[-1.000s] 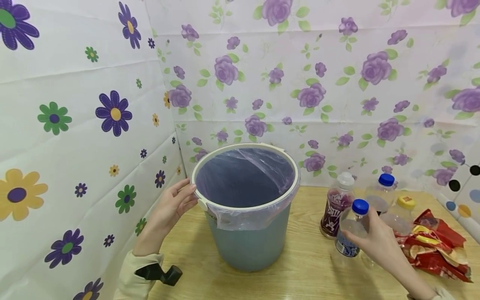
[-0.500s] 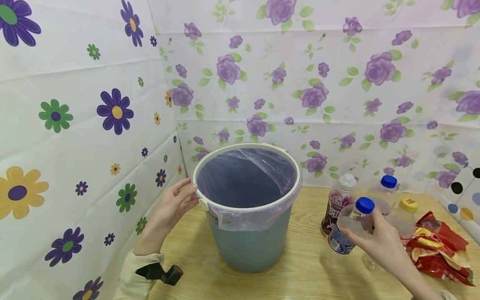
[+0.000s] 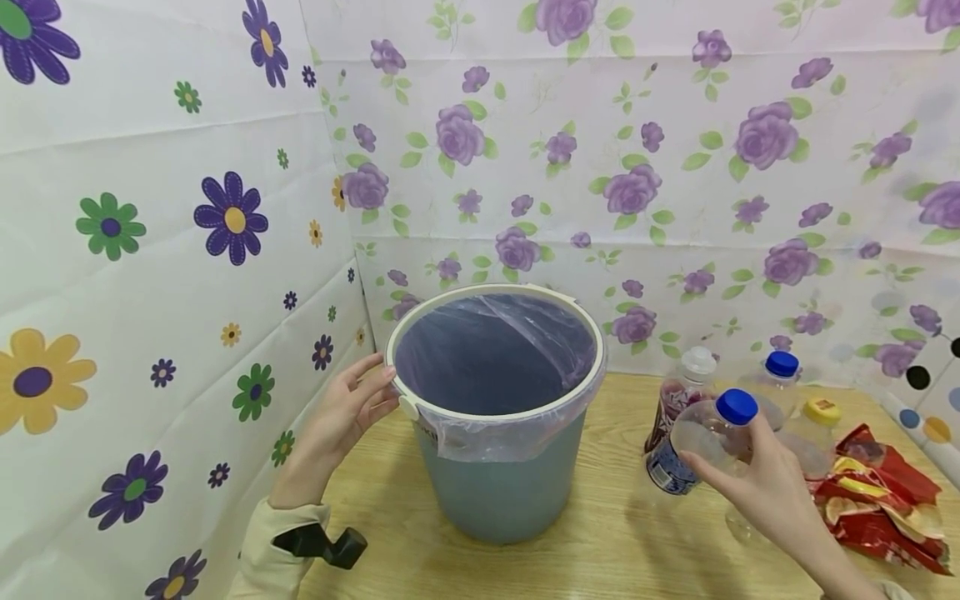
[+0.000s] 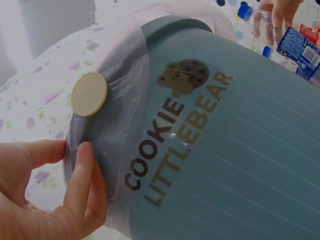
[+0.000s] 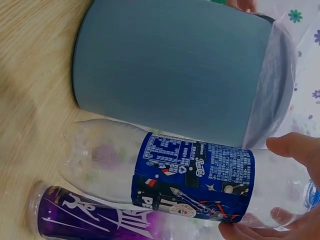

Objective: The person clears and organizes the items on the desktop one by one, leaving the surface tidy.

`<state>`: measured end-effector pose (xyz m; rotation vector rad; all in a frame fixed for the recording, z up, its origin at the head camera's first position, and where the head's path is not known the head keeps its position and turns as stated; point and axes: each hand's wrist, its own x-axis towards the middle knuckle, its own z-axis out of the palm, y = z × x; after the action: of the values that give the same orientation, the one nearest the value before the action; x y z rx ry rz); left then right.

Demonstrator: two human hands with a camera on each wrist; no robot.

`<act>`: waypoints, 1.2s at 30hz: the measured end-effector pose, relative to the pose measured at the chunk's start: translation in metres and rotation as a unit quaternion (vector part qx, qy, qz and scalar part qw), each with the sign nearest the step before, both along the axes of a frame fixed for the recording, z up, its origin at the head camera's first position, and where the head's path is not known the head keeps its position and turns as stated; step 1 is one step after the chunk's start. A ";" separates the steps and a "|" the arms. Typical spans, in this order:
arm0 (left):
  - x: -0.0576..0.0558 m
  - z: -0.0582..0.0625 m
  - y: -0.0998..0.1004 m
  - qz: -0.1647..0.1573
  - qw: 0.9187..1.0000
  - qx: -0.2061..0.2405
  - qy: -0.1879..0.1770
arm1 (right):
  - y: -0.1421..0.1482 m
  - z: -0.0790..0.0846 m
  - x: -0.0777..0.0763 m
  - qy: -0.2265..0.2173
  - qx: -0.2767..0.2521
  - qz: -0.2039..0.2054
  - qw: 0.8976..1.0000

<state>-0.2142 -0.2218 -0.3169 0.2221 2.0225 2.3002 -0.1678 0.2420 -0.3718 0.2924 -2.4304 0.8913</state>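
Observation:
A blue-green trash bin (image 3: pixel 498 492) with a cream rim and a thin plastic liner (image 3: pixel 487 437) stands upright on the wooden table. My left hand (image 3: pixel 341 421) pinches the rim on its left side; in the left wrist view the thumb and fingers lie on either side of the edge. Near the neck, my right hand (image 3: pixel 765 483) grips a clear plastic bottle (image 5: pixel 195 175) with a blue cap and a dark blue label. That bottle leans, its base toward the bin, and looks empty of drink. Behind it stands a purple-labelled bottle (image 3: pixel 670 408) with a white cap.
Another blue-capped clear bottle (image 3: pixel 780 379) and a yellow-capped one (image 3: pixel 817 425) stand at the right, partly behind the right hand. A crumpled red snack bag (image 3: pixel 885 508) lies beside them. Flower-printed sheets (image 3: pixel 540 208) close off the back and left sides.
The right hand has tilted the blue-capped bottle, swinging its base leftward toward the bin and lifting it a little. The left hand has stayed on the rim.

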 end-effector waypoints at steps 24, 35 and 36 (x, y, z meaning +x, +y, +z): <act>-0.001 -0.002 -0.001 -0.008 1.000 0.012 0.011 | -0.012 0.024 -0.003 0.122 -0.094 0.097 0.983; -0.003 -0.003 -0.002 -0.006 1.000 0.009 0.008 | -0.016 0.041 -0.007 0.193 -0.115 0.150 0.963; -0.003 -0.003 -0.002 -0.006 1.000 0.009 0.007 | -0.016 0.042 -0.007 0.200 -0.117 0.153 0.961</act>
<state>-0.2169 -0.2233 -0.3200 0.2514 2.0026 2.3169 -0.1752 0.2260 -0.3295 0.7004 -1.9160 1.1182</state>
